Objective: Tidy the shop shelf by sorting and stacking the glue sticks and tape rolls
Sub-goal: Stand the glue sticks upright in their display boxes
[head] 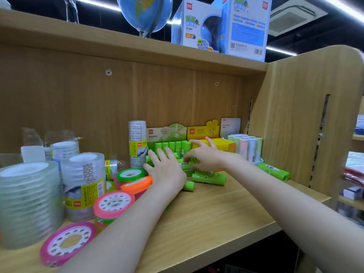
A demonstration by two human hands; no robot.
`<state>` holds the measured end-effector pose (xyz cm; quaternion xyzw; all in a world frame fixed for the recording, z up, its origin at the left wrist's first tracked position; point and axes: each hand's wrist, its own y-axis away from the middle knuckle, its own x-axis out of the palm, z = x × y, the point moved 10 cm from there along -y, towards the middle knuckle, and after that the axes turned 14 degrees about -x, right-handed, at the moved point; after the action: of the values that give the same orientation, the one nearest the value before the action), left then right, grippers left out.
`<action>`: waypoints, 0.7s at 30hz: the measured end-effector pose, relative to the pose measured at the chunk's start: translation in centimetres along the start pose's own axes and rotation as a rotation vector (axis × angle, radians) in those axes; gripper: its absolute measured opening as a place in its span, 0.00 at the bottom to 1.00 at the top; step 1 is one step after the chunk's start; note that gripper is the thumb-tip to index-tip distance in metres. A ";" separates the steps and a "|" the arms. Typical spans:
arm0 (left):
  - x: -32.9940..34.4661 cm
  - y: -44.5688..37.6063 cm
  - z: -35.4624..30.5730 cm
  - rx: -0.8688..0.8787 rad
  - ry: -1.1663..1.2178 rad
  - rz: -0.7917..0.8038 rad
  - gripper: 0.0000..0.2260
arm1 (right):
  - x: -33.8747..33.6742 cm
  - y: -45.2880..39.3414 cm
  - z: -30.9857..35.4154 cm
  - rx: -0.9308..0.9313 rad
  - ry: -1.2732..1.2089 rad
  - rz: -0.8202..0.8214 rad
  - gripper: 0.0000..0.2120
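Glue sticks [209, 177] in green lie loose on the wooden shelf board [216, 209], piled at its middle in front of a green display box [167, 133] in which more green sticks stand upright in a row. One loose stick [274, 171] lies apart to the right, near the shelf's side panel [307, 119]. The left hand [166, 170] lies flat over the left part of the pile, fingers straight and spread, palm down. The right hand [204, 155] hovers over the pile's far side with fingers spread and slightly bent; whether its thumb and fingers pinch a stick beneath it cannot be told, since the palm hides them. Right of the green box sits a yellow display box [214, 143], and further right a tray of pastel glue sticks [247, 147] standing upright.

Tape rolls fill the shelf's left half. A pink roll [68, 243] lies flat at the near edge, a stack of pink and green rolls [113, 205] stands just beyond it, and an orange roll [136, 185] leans on a green roll [131, 174] beside the left hand. Stacks of clear tape [29, 201] stand at the far left, with a tall wrapped column [137, 142] of clear rolls against the back panel. On the top board stand a globe [144, 14] and two globe boxes [222, 26].
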<state>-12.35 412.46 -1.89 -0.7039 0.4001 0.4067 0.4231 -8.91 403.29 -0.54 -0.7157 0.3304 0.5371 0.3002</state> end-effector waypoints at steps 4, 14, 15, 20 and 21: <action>0.0 0.2 0.0 0.013 0.007 0.004 0.30 | 0.1 -0.1 0.2 0.024 -0.004 -0.020 0.18; -0.1 0.1 -0.1 0.021 0.006 -0.039 0.29 | 0.1 0.6 0.5 -0.037 -0.021 -0.071 0.13; -0.2 0.0 -0.1 0.024 -0.002 -0.053 0.29 | 0.1 0.7 0.5 -0.039 -0.039 -0.090 0.12; -0.4 0.2 -0.1 0.041 -0.004 -0.062 0.29 | 0.2 0.3 0.2 0.004 0.055 -0.033 0.17; -0.4 0.2 -0.1 0.043 -0.003 -0.059 0.29 | 0.2 0.1 0.1 0.017 0.072 0.005 0.18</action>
<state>-12.63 412.42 -1.59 -0.7056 0.3872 0.3865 0.4503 -8.99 403.29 -0.76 -0.7314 0.3472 0.5088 0.2927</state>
